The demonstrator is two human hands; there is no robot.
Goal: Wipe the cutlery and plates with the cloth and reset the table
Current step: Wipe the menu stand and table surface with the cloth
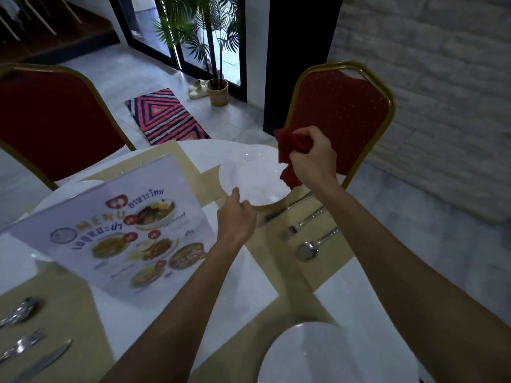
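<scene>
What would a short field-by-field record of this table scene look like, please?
left hand: grips the near rim of the plate
right hand: holds the bunched red cloth at the plate's right edge
plate: white, over a placemat
cutlery: knife, fork, spoon side by side on the placemat, right of the plate
menu: stands left of the plate
</scene>
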